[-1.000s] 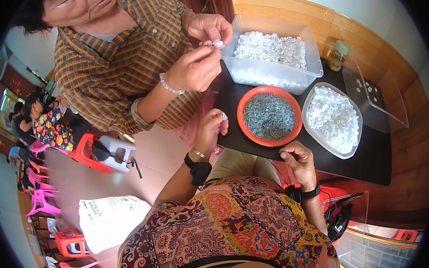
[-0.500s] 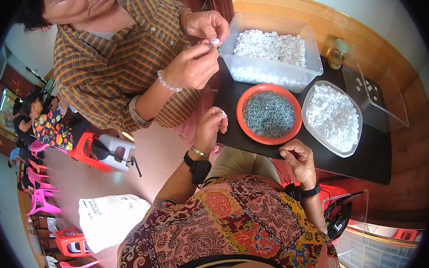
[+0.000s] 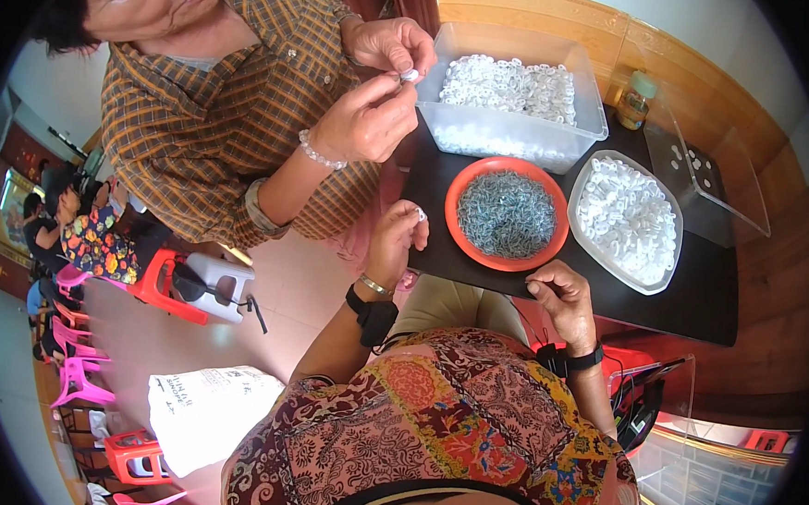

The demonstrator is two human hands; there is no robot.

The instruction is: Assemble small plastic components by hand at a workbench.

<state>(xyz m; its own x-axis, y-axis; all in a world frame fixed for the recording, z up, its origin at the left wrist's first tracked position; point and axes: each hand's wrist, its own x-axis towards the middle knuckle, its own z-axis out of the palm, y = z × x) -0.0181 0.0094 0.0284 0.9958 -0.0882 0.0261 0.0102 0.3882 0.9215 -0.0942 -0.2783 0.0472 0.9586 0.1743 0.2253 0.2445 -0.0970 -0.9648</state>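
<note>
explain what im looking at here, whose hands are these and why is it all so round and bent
No machine here: the picture comes from a wide fisheye camera worn on a person's head, looking down, so straight edges bend. The two forearms entering from below are that person's. Their left hand pinches a small white ring; their right hand rests at the edge of the black table, fingers curled. On the table stand an orange bowl of small grey metal pieces, a white tray of white rings, and a clear tub holding more. The other hands belong to a co-worker opposite.
</note>
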